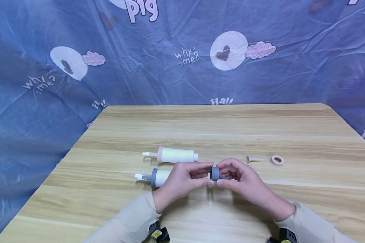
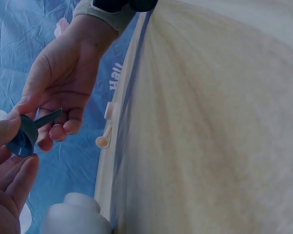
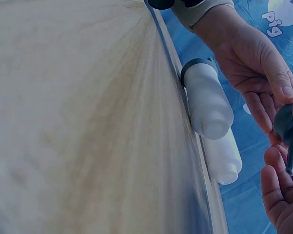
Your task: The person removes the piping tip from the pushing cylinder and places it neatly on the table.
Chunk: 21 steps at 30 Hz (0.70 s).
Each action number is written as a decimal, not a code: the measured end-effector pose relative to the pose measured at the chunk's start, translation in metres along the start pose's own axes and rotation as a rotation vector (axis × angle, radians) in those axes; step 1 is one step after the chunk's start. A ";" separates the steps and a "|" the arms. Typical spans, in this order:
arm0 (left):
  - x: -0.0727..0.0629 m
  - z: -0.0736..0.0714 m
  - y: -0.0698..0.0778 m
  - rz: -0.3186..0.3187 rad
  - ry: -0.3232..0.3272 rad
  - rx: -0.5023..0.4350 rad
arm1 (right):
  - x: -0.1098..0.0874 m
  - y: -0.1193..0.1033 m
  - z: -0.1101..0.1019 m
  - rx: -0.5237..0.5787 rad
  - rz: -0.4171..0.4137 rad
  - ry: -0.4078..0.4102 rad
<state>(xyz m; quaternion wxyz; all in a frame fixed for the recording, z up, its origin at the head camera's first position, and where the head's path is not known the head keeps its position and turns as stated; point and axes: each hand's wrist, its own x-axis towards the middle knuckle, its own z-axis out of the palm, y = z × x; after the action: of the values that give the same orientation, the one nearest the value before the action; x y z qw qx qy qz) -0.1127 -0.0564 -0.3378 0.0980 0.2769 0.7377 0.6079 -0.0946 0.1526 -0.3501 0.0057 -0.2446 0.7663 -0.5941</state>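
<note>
Both hands meet over the table and hold a small blue-grey funnel (image 1: 214,173) between them. My left hand (image 1: 187,177) has its thumb and fingertips at the wide rim. My right hand (image 1: 244,179) pinches the same piece from the other side, its thumb and index finger close to the left fingertips. In the left wrist view, the stem of the funnel (image 2: 27,137) points towards the right palm (image 2: 63,83). The right wrist view shows the cone of the funnel (image 3: 284,122) partly covered by fingers.
Behind and left of the hands lie a white bottle with a pink collar (image 1: 177,155) and one with a blue-grey collar (image 1: 162,178), partly hidden by the left hand. Further right are a small pink funnel (image 1: 253,159) and a pink ring (image 1: 277,160). A printed blue cloth (image 1: 158,67) hangs behind.
</note>
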 end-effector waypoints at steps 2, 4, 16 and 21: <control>-0.001 -0.002 0.001 0.004 0.011 0.003 | 0.000 -0.001 0.001 -0.011 0.011 0.012; -0.001 -0.003 0.001 0.007 0.026 0.008 | 0.000 -0.001 0.001 -0.016 0.021 0.022; -0.005 -0.012 0.000 -0.015 0.105 0.036 | -0.003 -0.002 0.000 -0.018 0.047 0.044; -0.007 -0.014 0.000 -0.012 0.111 0.038 | -0.003 -0.002 -0.001 0.004 0.054 0.049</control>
<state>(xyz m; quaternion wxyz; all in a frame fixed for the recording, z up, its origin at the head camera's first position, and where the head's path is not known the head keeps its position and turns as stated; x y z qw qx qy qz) -0.1138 -0.0721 -0.3354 0.0552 0.2403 0.7551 0.6075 -0.0915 0.1539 -0.3485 0.0037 -0.2090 0.7714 -0.6011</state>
